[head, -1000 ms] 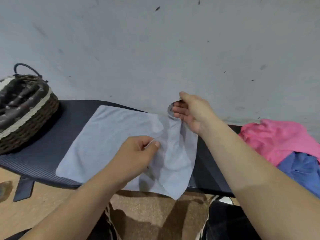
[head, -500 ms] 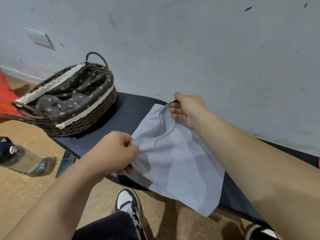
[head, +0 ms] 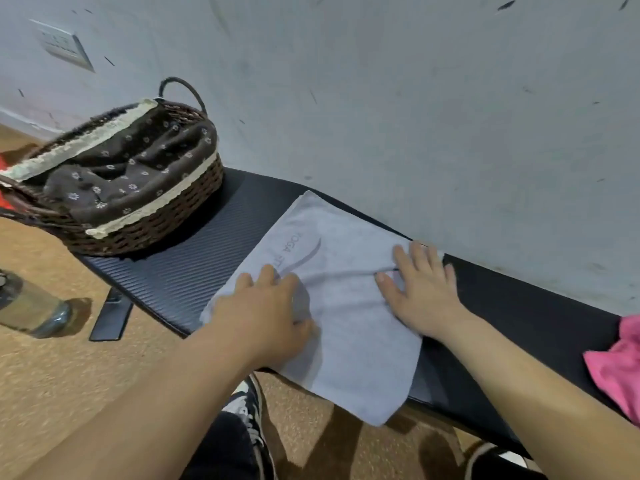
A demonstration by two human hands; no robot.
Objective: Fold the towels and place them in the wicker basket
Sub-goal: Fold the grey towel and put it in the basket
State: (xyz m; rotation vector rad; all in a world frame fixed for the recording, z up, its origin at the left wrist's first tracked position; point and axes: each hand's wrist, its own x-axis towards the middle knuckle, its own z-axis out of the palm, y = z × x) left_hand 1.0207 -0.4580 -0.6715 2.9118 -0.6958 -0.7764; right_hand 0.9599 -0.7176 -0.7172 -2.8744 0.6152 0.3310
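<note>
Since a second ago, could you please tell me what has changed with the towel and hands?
The right hand and left hand carried the right edge of the grey towel over leftward, folding it, then let go; both now press flat on it on the bench. The wicker basket and pink towel stayed put.

The towel (head: 346, 306) is pale grey-blue with darker grey lettering and a curved grey stroke. At its 10 o'clock the wicker basket (head: 149, 233) is a dark brown weave; its liner (head: 138, 168) is brown dotted with small white flowers and edged in cream lace. The counter (head: 194, 271) is black with fine ribbing. At 4 o'clock lies a bright pink cloth (head: 620, 368). The floor (head: 52, 375) is speckled tan, the wall (head: 415, 116) pale grey with dark flecks, and the shoe (head: 247, 403) black and white.
</note>
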